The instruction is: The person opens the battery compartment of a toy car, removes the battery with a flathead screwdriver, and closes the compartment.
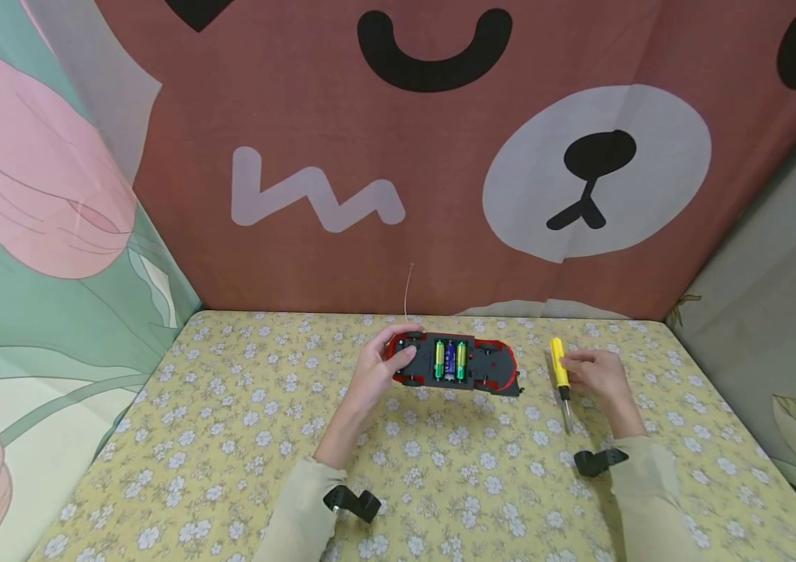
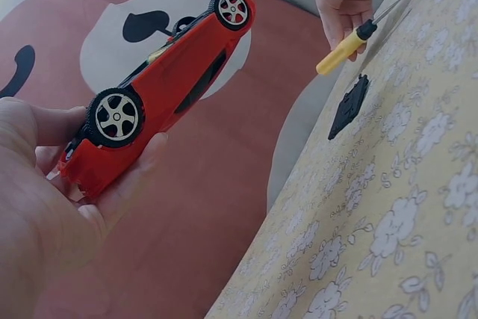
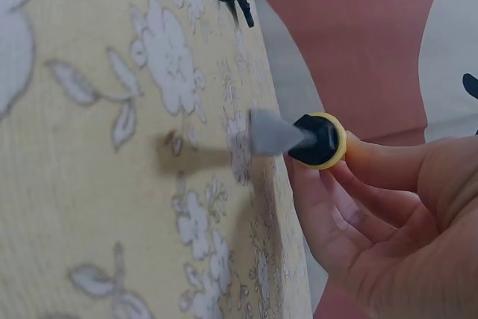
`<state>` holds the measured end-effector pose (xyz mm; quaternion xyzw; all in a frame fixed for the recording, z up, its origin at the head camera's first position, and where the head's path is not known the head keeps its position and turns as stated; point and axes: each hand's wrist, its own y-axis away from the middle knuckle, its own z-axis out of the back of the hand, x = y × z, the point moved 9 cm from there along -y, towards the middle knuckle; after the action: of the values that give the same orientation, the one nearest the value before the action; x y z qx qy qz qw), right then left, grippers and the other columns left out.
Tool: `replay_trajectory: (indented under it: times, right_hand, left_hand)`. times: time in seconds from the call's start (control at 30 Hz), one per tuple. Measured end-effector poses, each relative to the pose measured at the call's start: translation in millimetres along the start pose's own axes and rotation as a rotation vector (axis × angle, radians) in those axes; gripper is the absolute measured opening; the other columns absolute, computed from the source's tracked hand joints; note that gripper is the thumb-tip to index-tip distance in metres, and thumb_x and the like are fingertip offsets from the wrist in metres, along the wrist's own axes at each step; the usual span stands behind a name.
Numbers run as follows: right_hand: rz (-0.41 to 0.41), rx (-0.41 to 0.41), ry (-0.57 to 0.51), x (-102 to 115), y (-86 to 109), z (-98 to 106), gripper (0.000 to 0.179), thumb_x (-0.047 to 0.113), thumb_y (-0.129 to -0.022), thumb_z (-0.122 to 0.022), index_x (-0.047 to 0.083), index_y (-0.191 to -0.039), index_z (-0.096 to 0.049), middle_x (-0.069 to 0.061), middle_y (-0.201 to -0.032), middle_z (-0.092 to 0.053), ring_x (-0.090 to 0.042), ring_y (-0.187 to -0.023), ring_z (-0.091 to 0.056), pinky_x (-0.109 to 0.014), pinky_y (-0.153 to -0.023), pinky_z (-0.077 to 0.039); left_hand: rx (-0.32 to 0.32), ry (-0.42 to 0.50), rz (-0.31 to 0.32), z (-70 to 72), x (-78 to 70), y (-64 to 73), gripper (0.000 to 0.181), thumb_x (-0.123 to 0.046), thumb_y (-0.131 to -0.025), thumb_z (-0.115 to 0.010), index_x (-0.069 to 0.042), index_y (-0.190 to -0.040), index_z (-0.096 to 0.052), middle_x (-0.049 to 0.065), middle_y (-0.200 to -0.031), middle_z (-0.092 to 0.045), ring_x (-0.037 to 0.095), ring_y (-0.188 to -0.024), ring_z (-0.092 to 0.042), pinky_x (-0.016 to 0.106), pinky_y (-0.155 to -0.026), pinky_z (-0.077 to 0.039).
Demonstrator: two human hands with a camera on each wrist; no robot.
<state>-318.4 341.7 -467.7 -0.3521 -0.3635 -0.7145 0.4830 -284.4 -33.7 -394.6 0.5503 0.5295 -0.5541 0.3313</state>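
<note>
My left hand (image 1: 373, 363) grips one end of a red toy car (image 2: 168, 84), which is turned upside down above the table. Its black underside faces up in the head view, with several batteries (image 1: 450, 361) lying side by side in an uncovered compartment. A thin wire antenna (image 1: 406, 293) sticks out at the held end. To the right, my right hand (image 1: 598, 378) pinches a screwdriver (image 1: 559, 363) by its yellow handle, the metal shaft pointing toward me. A small black cover (image 2: 349, 107) lies on the table beyond the car's free end, mostly hidden behind the car in the head view.
A yellow floral cloth (image 1: 440, 484) covers the table. Behind its far edge hangs a brown curtain (image 1: 342, 265) with a bear print, and more printed fabric (image 1: 54, 328) stands at the left. Each sleeve carries a black wrist camera (image 1: 352, 502).
</note>
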Motion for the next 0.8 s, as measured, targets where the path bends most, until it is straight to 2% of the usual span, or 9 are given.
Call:
replay_trajectory:
  times: [0.2,0.47,0.8]
  right_hand:
    - [0.02,0.008,0.022,-1.8,-0.4,-0.3,0.038,0.007,-0.102,-0.063,-0.019,-0.13,-0.059,-0.033,-0.114,-0.067,-0.012,-0.074,-0.068,-0.033,-0.066,-0.061]
    - [0.023,0.014,0.051,-5.5,0.3,0.6,0.033,0.005,-0.102,-0.062,-0.017,-0.127,-0.063,-0.026,-0.105,-0.07,-0.013,-0.073,-0.067,-0.031,-0.064,-0.06]
    - [0.022,-0.007,0.071,-6.5,-1.3,-0.9,0.032,0.004,-0.101,-0.063,-0.017,-0.125,-0.064,-0.03,-0.107,-0.07,-0.013,-0.07,-0.068,-0.029,-0.059,-0.059]
  left_hand:
    - [-0.003,-0.005,0.004,0.6,-1.0,0.4,0.036,-0.003,-0.1,-0.061,0.001,-0.136,-0.062,0.019,-0.128,-0.061,0.024,-0.106,-0.065,0.032,-0.081,-0.059]
    - [0.001,-0.016,-0.004,1.0,-1.0,-0.2,0.036,-0.003,-0.1,-0.061,0.001,-0.136,-0.062,0.018,-0.129,-0.061,0.024,-0.106,-0.065,0.032,-0.08,-0.059]
    - [-0.004,-0.014,-0.005,1.0,-2.5,0.6,0.036,-0.002,-0.099,-0.062,0.001,-0.136,-0.062,0.018,-0.128,-0.061,0.024,-0.106,-0.065,0.033,-0.08,-0.059]
